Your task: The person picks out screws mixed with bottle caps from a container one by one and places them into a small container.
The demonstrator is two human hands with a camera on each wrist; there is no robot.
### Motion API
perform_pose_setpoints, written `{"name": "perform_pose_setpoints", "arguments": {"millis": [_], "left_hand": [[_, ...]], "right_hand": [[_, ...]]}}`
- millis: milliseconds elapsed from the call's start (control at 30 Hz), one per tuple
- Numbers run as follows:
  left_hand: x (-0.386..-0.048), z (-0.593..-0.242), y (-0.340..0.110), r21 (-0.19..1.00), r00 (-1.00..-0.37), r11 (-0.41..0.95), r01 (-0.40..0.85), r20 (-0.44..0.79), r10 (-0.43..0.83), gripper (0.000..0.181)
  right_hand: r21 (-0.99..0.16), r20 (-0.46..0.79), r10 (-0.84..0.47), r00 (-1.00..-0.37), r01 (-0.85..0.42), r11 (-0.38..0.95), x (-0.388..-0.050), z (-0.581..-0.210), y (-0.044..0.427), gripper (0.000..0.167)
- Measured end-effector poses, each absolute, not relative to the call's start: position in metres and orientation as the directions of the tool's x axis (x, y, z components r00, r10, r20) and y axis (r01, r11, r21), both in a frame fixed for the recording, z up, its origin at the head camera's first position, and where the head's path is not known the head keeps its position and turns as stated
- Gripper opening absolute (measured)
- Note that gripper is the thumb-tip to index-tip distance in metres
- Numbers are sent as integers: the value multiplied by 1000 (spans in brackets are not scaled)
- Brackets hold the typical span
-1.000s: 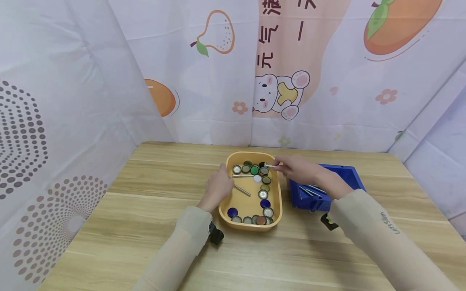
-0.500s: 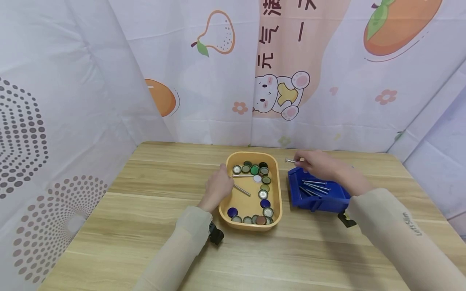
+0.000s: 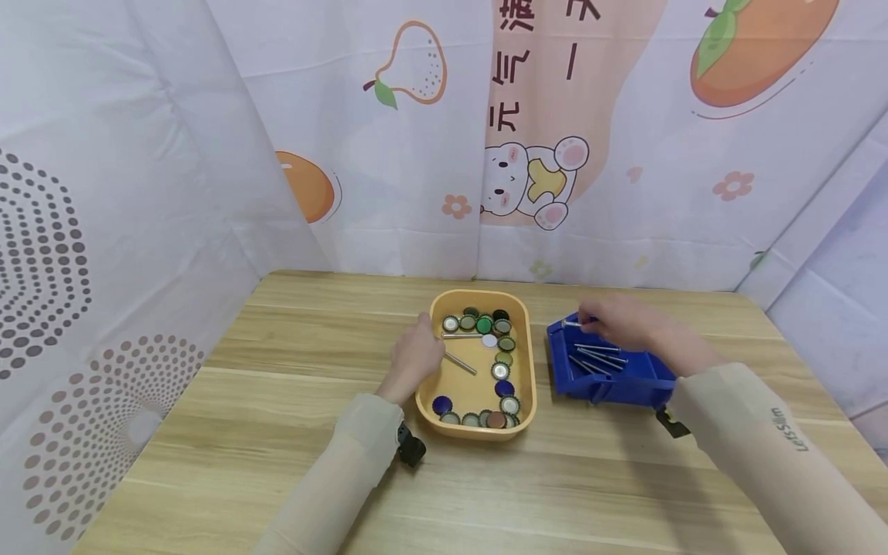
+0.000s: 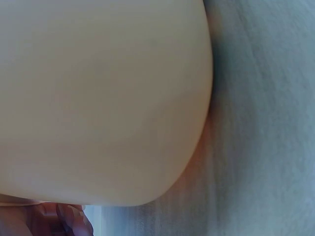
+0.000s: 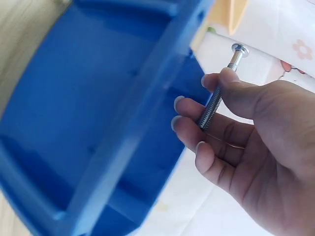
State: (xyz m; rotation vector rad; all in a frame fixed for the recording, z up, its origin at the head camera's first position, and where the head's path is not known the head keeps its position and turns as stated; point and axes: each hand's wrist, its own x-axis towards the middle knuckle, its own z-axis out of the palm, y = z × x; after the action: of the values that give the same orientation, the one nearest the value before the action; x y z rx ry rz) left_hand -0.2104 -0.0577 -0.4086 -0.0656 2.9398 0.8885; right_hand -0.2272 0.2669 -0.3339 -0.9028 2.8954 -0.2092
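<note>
My left hand (image 3: 416, 358) grips the left rim of a yellow plastic tray (image 3: 466, 393); in the left wrist view the tray's outer wall (image 4: 108, 103) hides most of that hand. My right hand (image 3: 624, 324) pinches a silver bolt (image 5: 211, 110) between thumb and fingers, its round head pointing away from the palm. That hand is over the back of a blue plastic bin (image 3: 562, 374). Several more bolts (image 3: 598, 358) lie in the bin. Inside the tray, two bolts (image 3: 461, 363) lie among several bottle caps (image 3: 504, 389).
The tray and bin stand side by side on a wooden table (image 3: 298, 370), with a narrow gap between them. A printed curtain (image 3: 388, 169) hangs behind the table's back edge, and more cloth closes in both sides.
My right hand has moved right, from the tray's right rim to above the blue bin, carrying the bolt and lowering slightly at the end. The left hand and tray have stayed still.
</note>
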Motion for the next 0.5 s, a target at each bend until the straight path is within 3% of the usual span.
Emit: {"name": "perform_pose_setpoints", "arguments": {"millis": [233, 500], "left_hand": [[-210, -406, -57, 546, -996, 835, -70, -84, -28, 34], [-210, -406, -57, 542, -995, 837, -79, -98, -31, 36]], "right_hand": [[-133, -115, -587, -801, -574, 808, -225, -345, 273, 7], [-94, -243, -506, -828, -499, 861, -217, -350, 275, 8]]}}
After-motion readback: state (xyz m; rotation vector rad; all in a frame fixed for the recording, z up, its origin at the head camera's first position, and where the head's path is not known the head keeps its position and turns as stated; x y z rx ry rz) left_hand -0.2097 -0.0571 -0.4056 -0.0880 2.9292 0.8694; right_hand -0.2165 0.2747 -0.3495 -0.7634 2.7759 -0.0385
